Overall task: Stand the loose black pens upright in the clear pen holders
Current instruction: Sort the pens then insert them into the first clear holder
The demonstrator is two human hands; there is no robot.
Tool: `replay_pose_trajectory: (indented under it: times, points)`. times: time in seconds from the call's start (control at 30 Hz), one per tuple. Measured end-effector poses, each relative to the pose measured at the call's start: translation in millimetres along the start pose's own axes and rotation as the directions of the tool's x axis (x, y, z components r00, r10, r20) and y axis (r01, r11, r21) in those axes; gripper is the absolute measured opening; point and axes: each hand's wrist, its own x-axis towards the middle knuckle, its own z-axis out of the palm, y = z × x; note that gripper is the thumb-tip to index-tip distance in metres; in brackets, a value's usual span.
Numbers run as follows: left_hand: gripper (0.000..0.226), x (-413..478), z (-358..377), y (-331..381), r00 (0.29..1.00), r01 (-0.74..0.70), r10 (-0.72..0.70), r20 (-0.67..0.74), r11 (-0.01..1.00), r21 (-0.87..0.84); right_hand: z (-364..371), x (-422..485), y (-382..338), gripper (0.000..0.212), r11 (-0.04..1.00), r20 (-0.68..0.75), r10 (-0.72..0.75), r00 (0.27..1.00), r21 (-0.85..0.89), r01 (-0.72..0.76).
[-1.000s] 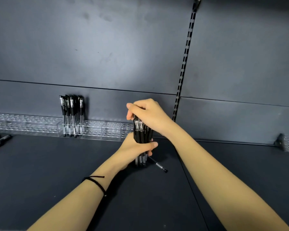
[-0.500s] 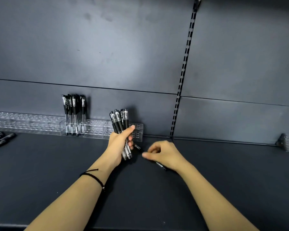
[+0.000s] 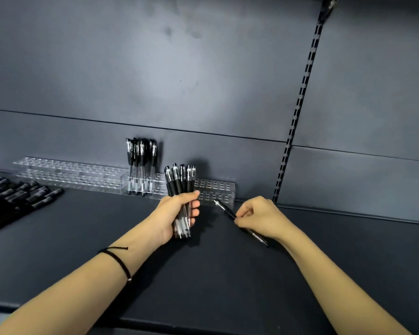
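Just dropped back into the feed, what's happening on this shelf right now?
A person is stocking pens on a dark shelf. The left hand grips a bundle of black pens, held upright in front of the clear pen holders. The right hand pinches a single pen that slants low over the shelf. A small group of standing pens already fills part of one holder; the other slots look empty. More loose pens lie piled at far left.

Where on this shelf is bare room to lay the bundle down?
Bare shelf lies between the loose pen pile and the left hand, and right of the right hand. Crowded: the far-left pile, the back strip with the clear pen holders, and between the hands, where a pen slants.
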Motion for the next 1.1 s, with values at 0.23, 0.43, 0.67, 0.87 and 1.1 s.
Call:
replay_pose_trajectory:
  times: [0.23,0.43,0.67,0.87,1.1]
  points:
    - [0.01,14,-79,33,1.0,0.001,0.0,0.01,0.999,-0.032,37,30,-92,0.008,0.737,-0.005,-0.2,0.98,0.659,0.154]
    - [0.009,32,-123,49,0.999,-0.043,0.043,0.026,0.999,-0.01,72,78,-139,0.018,0.715,-0.283,-0.141,0.949,0.634,0.295]
    - [0.006,51,-145,46,0.989,-0.119,0.116,0.087,0.993,0.025,91,114,-163,0.055,0.774,-0.54,-0.062,0.84,0.506,0.382]
    - [0.003,52,-149,42,0.981,-0.163,0.169,0.092,0.984,-0.067,99,130,-172,0.073,0.834,-0.581,-0.101,0.808,0.393,0.387]
    - [0.003,55,-150,41,0.979,-0.172,0.18,0.098,0.981,-0.084,121,128,-173,0.064,0.885,-0.496,-0.152,0.855,0.317,0.342]
